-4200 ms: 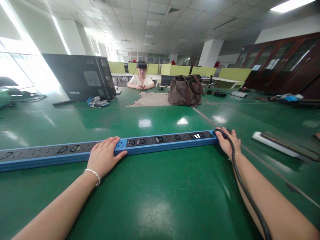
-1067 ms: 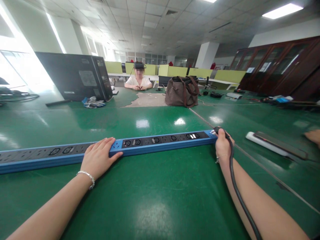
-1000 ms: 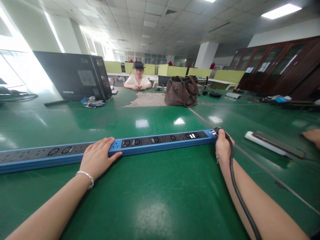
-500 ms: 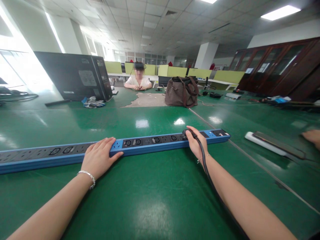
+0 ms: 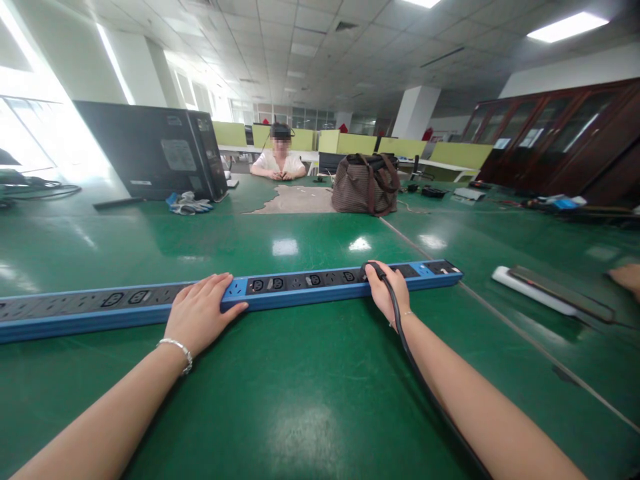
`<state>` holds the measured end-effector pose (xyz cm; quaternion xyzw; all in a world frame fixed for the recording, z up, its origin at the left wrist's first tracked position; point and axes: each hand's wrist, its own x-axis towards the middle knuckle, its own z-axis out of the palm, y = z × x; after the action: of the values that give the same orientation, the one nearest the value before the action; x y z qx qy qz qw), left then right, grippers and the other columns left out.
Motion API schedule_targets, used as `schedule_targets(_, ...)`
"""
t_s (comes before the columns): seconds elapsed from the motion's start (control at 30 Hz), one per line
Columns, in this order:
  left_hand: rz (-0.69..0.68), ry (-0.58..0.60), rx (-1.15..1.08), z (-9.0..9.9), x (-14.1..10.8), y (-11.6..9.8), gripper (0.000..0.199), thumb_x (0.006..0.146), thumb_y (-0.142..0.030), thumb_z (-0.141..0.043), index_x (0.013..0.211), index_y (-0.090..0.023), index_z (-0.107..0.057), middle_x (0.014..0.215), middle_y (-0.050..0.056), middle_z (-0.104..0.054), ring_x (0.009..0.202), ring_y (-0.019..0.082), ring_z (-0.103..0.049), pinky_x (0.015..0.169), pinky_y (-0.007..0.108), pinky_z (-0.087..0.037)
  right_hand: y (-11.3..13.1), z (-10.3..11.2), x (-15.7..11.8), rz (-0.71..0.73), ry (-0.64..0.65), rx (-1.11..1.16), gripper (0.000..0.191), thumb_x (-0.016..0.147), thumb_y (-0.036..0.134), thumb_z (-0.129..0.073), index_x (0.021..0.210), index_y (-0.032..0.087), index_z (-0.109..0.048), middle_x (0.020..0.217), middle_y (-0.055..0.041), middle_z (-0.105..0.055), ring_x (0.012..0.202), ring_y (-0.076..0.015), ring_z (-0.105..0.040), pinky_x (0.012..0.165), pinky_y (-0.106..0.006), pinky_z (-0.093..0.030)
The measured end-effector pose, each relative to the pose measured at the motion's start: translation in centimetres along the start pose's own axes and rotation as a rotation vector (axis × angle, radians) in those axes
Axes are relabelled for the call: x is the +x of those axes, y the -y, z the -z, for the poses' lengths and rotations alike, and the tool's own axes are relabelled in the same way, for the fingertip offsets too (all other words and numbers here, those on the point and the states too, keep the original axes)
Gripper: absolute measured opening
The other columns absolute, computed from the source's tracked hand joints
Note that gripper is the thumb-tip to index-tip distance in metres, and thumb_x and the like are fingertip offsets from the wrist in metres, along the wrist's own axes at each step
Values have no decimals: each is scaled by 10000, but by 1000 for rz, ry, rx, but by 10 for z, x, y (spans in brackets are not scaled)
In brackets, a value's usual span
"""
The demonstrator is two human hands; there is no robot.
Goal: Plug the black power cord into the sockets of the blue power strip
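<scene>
A long blue power strip (image 5: 300,294) with black socket panels lies across the green table, running out at the left edge. My left hand (image 5: 203,313) holds it down, fingers over the top and thumb along the near side, beside a blue socket block. Further right, my right hand (image 5: 384,293) is closed around a black plug (image 5: 369,269), pressed down at a socket near the strip's right end. From the plug a thick black cable (image 5: 425,383) runs down along my right forearm. How deep the plug sits is hidden by my fingers.
Right of the strip lies a phone (image 5: 560,291) on a white bar (image 5: 530,293), with another person's hand (image 5: 626,275) at the edge. Farther back are a black computer case (image 5: 155,153), gloves (image 5: 189,203), a brown bag (image 5: 365,185) and a seated person (image 5: 279,160).
My right hand and the plug have shifted slightly left and down onto the strip, and the cable has swung left. My left hand stays in place.
</scene>
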<state>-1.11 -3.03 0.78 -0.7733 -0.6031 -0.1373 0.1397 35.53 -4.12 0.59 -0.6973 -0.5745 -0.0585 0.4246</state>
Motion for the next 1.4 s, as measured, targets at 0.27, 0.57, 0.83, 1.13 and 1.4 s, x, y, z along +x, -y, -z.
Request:
schedule_targets(0.27,1,15,20,1,0,0,637,830,-570,-420,1306,-150,-476,1346,126,-526,1238,284,-471,1028,440,-337,2,-8,-12,2,-43,-180,364,869,392,-467,1127,217,-655,1246,-65,-610,1273,-271,-436,1065,-507,-274)
schedule_targets(0.57,-14,15,23,1,0,0,653,836,-588,-396,1311,-147,-471,1352,126,-521,1237,287,-473,1030,444,-340,5,0,-19,-60,51,-215,428,900,446,-413,1249,261,-579,1345,-53,-529,1329,-278,-350,1088,-542,-216)
schedule_targets(0.83,1,15,12,2,-1,-1,645,830,-565,-426,1319,-146,-468,1355,128,-519,1248,284,-466,1034,438,-335,13,-1,-20,-190,76,-202,430,890,477,-417,1269,323,-547,1395,-29,-476,1352,-280,-301,1051,-627,-211)
schedule_targets(1.13,-10,18,8,2,-1,-1,646,842,-579,-384,1337,-170,-451,1378,104,-500,1270,273,-441,1041,435,-319,16,-3,-20,-225,53,-175,415,883,466,-419,1245,327,-565,1359,-19,-516,1338,-269,-313,1049,-638,-195)
schedule_targets(1.4,-31,17,16,2,-1,0,633,851,-577,-361,1336,-181,-449,1376,109,-501,1258,274,-449,1030,429,-321,4,-9,-15,-150,-12,-91,398,853,455,-443,1159,285,-631,1224,-50,-620,1263,-266,-414,1054,-638,-134)
